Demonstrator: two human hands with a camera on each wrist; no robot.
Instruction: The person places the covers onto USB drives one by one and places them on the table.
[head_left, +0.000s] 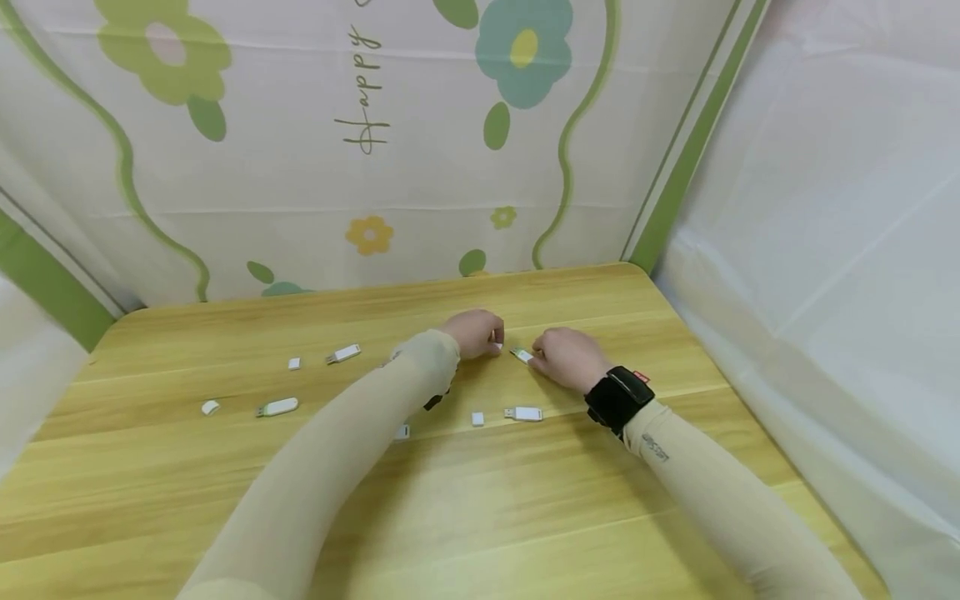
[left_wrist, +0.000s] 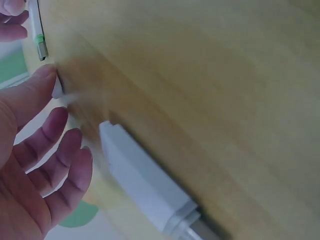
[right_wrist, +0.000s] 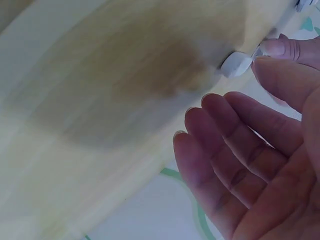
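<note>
Near the back middle of the table, my left hand (head_left: 474, 332) pinches a small white cap (left_wrist: 57, 89) between thumb and forefinger; the fingers mostly hide it in the head view. Just to its right, my right hand (head_left: 572, 358) pinches the rear of a white USB stick (head_left: 522, 356) with a green band. Its metal plug points left toward the cap, with a small gap between the two. The stick's rounded white end (right_wrist: 236, 65) shows beside the thumb in the right wrist view. The other right fingers are loosely bent.
Nearer me lie another USB stick (head_left: 525, 413) and a square cap (head_left: 477, 419). Further left are two uncapped sticks, one straight-edged (head_left: 345, 353) and one rounded (head_left: 279, 407), with two caps (head_left: 294, 363). The left forearm partly covers another white piece (head_left: 403, 432). A flowered curtain (head_left: 427, 183) hangs behind the table.
</note>
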